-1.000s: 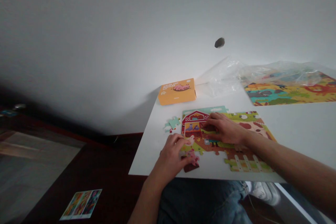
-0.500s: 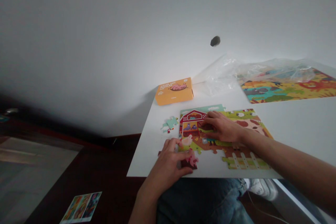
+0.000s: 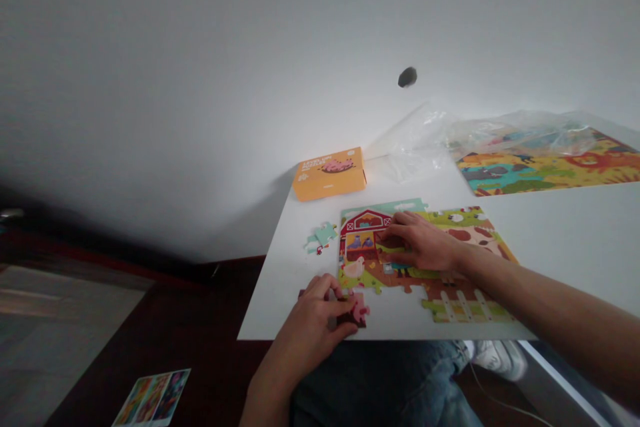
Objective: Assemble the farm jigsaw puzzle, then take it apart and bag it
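Note:
A partly built farm jigsaw [image 3: 450, 260] with a red barn lies on the white table [image 3: 560, 240]. My right hand [image 3: 423, 243] rests flat on the puzzle beside the barn, fingers stretched out and pressing down. My left hand [image 3: 315, 317] is near the table's front edge, fingers pinched on a pink and brown puzzle piece [image 3: 356, 312], which sits just below the puzzle's lower left corner. A loose teal piece [image 3: 323, 237] lies to the left of the barn.
An orange puzzle box [image 3: 330, 173] stands at the table's back left. A clear plastic bag [image 3: 450, 140] and a second colourful puzzle [image 3: 545, 167] lie at the back right. A picture card [image 3: 153, 397] lies on the dark floor. My jeans-clad legs are under the table.
My left hand has drawn back from the puzzle's lower left corner toward the table's front edge, closing on the pink piece. My right hand has stayed on the puzzle.

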Demonstrator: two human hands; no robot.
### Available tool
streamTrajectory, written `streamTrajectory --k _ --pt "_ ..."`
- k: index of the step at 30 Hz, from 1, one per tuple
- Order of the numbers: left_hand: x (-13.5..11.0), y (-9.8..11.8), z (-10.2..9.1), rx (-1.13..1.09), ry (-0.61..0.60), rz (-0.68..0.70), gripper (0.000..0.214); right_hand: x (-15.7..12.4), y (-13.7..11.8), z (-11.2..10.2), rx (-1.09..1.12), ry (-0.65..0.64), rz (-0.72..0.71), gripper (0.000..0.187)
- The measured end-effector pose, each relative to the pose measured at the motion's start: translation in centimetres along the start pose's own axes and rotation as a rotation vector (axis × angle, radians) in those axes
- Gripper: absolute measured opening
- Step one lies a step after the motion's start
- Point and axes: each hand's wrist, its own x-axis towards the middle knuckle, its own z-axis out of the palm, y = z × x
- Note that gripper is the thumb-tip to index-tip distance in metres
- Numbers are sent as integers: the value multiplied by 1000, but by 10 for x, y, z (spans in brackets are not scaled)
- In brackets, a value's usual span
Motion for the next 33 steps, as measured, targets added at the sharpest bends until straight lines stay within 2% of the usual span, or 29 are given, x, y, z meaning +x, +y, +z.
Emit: streamTrajectory --k 3,8,13,16,21,29,33 --pt "-1 2 0 -34 22 -55 30 0 1 1 5 7 -2 37" --pt "-2 2 2 -80 21 -100 15 0 2 2 -8 8 1 36" --pt "-1 -3 4 -120 70 -123 40 0 1 1 -9 -2 12 36" --pt "-1 -4 3 -126 45 -132 39 1 1 1 -14 -9 15 37" --pt "-1 -1 2 -132 14 -93 33 1 1 1 -19 -15 11 38" --pt "3 -6 3 -110 119 -55 33 0 2 0 -21 -19 5 35" --pt "1 -4 2 -82 103 12 35 1 3 1 -22 -21 10 38"
